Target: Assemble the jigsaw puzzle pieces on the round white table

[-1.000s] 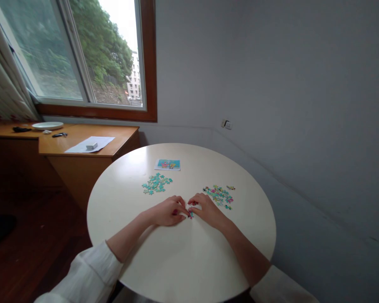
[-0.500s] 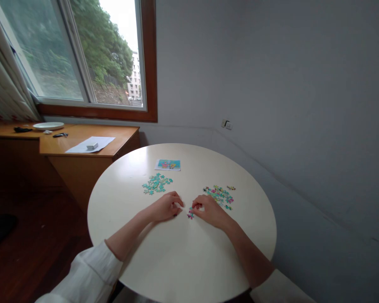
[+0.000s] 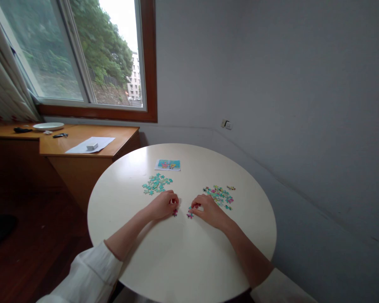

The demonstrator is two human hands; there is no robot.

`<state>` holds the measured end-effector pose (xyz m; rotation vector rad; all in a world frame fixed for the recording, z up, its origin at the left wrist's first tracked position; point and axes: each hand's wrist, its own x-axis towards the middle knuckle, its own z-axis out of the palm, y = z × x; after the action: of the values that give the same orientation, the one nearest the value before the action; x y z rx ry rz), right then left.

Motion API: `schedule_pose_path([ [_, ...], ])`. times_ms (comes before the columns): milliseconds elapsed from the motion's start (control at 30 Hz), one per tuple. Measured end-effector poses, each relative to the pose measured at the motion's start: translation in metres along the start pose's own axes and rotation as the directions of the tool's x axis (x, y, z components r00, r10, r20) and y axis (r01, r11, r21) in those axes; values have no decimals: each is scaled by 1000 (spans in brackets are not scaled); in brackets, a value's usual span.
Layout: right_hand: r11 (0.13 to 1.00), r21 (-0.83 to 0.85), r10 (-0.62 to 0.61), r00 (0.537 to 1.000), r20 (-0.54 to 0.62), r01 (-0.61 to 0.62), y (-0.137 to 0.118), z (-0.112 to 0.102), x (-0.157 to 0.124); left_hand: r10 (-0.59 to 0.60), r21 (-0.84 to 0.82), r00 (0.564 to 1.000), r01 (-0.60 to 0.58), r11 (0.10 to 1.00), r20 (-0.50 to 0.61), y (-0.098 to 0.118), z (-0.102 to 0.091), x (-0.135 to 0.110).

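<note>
Two hands now apart: left hand at a pink jigsaw piece, right hand at a small jigsaw cluster

A moment ago the fingertips of both hands met over the same spot; since then the left hand has drawn away to its own side. Its grip is narrow, thumb and fingers curled close above the pink piece, but whether it pinches the piece or only touches it cannot be told. The right hand has stayed put, thumb and forefinger close together on the pink and blue cluster; whether they hold or merely steady it is also unclear. As it lies now, the pink piece seems not joined to the cluster: bare surface shows between them.

Just beyond the right hand is a multicoloured pile of pieces, with a stray bit of puzzle past it. Beyond the left hand is a teal pile of pieces. Farther back lies a picture card with pink and yellow figures on blue-green. All this lies loose on a round white table, in no container.

On a wooden table to the left are a shallow white dish, its contents too obliquely seen to judge, and a small white block on a paper sheet; whether the block is a box cannot be told.
</note>
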<state>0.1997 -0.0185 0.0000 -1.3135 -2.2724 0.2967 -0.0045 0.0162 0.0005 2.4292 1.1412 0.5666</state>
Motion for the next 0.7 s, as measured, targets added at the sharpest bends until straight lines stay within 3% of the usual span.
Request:
schedule_pose_path([
  [267, 999, -40, -26, 999, 18, 27, 3, -4, -5, -44, 61, 999, 42, 997, 29, 1, -5, 0],
  [467, 998, -50, -19, 998, 60, 22, 4, -6, -6, -136, 77, 991, 137, 988, -15, -2, -6, 1],
  [700, 999, -35, -38, 997, 61, 40, 3, -4, -6, -103, 42, 995, 102, 994, 19, 1, -8, 0],
])
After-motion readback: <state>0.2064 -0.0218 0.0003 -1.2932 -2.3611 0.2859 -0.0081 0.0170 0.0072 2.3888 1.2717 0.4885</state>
